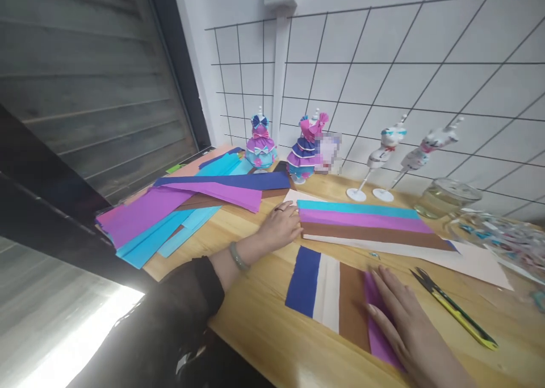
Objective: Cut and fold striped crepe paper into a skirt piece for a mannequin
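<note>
My left hand [281, 226] rests on the wooden table, its fingertips touching the left ends of long layered paper strips [361, 220] in turquoise, purple, brown and white. It wears a ring, and a bangle [238, 256] circles the wrist. Lower right, my right hand [404, 320] lies with fingers stretched out over a purple paper piece [378, 340]. That piece overlaps the right side of a row of shorter pieces: blue [303, 277], white [327, 286] and brown [353, 303]. Snips with yellow-green handles [464, 320] lie right of my right hand, blades toward the strips.
Long coloured paper sheets [170, 206] are heaped at the left. Two small dress forms in paper dresses [260, 144] [303, 152] and two barer ones [381, 152] [426, 150] stand along the gridded wall. A glass bowl [447, 198] and a scrap pile [502, 237] sit at right.
</note>
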Demonstrator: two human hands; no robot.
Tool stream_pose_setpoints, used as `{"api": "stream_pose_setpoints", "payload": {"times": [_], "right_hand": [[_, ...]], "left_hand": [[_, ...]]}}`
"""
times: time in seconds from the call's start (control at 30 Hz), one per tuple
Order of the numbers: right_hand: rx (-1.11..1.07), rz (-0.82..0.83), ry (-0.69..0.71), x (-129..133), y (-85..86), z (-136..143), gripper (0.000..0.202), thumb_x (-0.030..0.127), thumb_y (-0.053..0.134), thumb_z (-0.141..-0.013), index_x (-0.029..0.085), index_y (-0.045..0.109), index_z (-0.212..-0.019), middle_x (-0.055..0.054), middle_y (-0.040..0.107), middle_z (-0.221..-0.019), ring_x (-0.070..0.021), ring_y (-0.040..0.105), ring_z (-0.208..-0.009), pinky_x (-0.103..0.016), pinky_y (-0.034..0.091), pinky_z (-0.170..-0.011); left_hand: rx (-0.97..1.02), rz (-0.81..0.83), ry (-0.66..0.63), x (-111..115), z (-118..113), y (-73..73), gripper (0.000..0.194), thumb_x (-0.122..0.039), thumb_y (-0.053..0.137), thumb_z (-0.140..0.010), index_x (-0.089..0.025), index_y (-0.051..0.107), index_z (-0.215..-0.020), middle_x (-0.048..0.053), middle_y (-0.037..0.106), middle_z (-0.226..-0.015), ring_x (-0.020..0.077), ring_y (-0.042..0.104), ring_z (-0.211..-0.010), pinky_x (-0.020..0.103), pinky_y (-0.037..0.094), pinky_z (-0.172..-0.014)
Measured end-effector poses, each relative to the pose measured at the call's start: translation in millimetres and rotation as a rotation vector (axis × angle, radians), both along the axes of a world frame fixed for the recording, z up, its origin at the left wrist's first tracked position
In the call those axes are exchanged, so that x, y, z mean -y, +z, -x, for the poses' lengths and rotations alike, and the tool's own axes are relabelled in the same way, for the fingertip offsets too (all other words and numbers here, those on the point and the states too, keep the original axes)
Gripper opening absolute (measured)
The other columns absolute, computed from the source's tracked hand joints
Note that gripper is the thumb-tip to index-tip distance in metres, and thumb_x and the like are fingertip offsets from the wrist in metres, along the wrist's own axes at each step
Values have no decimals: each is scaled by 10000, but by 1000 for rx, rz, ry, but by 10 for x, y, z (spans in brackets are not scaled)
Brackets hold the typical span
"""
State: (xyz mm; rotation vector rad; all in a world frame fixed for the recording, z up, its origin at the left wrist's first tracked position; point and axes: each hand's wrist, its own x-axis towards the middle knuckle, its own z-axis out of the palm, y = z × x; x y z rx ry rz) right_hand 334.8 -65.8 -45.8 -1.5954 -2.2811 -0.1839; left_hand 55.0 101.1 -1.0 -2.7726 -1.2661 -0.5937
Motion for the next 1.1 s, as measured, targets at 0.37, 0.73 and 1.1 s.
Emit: {"api": "stream_pose_setpoints", "payload": {"times": [0.37,0.73,1.1], "right_hand": [[45,-24,31,-34,-138,-116,670,428,353,-924,232,76,-1501,-133,278,-1501,-355,338,-1322,-610,417,-963],[-15,-30,-7,0,-80,-56,647,439,338,-931,197,134,-1495,-142,312,-1484,-351,328,-1329,-615,352,-1015],[-54,20,-91,-36,44,-152,557,414,308,-942,61,415,-1360,-199,424,-1404,-327,353,-1320,-559,340,-1049]], "left_hand": [[-24,32,430,-440,491,21,299,-267,517,-840,-149,587,-1105,131,554,-1151,267,442,-1159,386,382,-958],[-70,89,479,-503,501,-113,310,-365,524,-850,-138,641,-1025,141,600,-1133,266,515,-1101,374,404,-927],[-68,143,371,-596,787,157,470,-127,346,-847,-186,497,-1288,57,547,-1309,185,479,-1218,306,338,-1048]]}}
